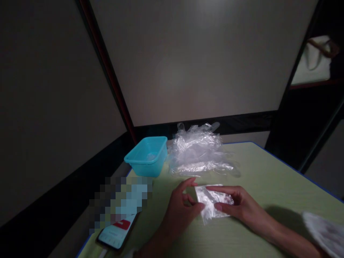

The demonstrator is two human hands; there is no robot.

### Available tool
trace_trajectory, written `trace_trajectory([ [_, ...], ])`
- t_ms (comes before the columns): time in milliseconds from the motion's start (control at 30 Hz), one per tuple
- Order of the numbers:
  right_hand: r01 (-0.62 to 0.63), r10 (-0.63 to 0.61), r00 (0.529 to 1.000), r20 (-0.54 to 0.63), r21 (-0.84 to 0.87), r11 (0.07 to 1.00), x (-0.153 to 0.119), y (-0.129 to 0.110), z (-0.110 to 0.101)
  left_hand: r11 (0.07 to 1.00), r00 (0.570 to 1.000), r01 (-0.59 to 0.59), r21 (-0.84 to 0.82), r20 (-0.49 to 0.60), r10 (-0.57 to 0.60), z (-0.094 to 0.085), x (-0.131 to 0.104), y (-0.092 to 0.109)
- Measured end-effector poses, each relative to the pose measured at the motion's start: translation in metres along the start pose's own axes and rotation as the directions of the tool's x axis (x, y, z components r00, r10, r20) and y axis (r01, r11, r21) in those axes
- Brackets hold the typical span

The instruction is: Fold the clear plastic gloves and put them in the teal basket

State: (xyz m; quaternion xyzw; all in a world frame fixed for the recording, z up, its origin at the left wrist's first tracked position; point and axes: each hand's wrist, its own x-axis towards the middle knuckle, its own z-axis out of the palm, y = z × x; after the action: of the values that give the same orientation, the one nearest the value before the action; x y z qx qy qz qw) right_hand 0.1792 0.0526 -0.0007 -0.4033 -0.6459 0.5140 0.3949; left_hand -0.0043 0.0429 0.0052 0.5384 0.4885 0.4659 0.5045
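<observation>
left hand [181, 204] and right hand [240, 202] at a crinkled plastic piece [211, 199]

a pale wall panel [201, 64] fills the background. in front of it stands a light green table [263, 175] with a blue edge. toward its far side lies a heap of clear plastic gloves [197, 152], glossy and rumpled. a turquoise basin [146, 169] sits just left of the heap. the right hand lies over the plastic piece, index finger and thumb parted on its upper surface; whether it pinches, i cannot tell. the left hand is curved, thumb and index finger spread, the thumb at the piece's left edge. left of that hand lies a phone [115, 234], partly pixelated. the plastic piece is on the table between the hands, nearer than the heap.
</observation>
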Motion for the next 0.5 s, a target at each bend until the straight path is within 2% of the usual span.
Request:
trace_trajectory([
  [67,-0.015,0.014,1.0,-0.023,-0.019,1.0,0.0,0.001,0.001,0.998,0.994,-0.03,-0.057,-0.104,0.024,-0.004,0.006,0.0],
  [133,-0.039,0.037,0.998,-0.055,-0.033,0.999,0.0,0.002,0.002,0.987,0.958,-0.105,-0.122,-0.278,0.067,-0.012,0.013,0.003],
  [200,-0.051,0.047,0.995,-0.092,-0.045,0.998,0.0,0.002,0.002,0.962,0.882,-0.18,-0.206,-0.468,0.065,-0.022,0.019,0.007],
  [267,-0.053,0.047,0.993,-0.112,-0.058,0.997,-0.001,0.003,0.001,0.914,0.777,-0.247,-0.323,-0.63,-0.013,-0.034,0.025,0.012],
  [333,-0.06,0.053,0.993,-0.108,-0.063,0.996,-0.001,0.004,0.0,0.879,0.702,-0.292,-0.377,-0.709,-0.071,-0.047,0.03,0.015],
  [400,-0.071,0.066,0.994,-0.092,-0.055,0.996,-0.001,0.006,-0.001,0.848,0.649,-0.316,-0.425,-0.749,-0.133,-0.057,0.034,0.018],
  [500,-0.085,0.081,0.993,-0.083,-0.035,0.996,0.0,0.008,-0.003,0.786,0.613,-0.343,-0.514,-0.756,-0.227,-0.068,0.038,0.024],
])
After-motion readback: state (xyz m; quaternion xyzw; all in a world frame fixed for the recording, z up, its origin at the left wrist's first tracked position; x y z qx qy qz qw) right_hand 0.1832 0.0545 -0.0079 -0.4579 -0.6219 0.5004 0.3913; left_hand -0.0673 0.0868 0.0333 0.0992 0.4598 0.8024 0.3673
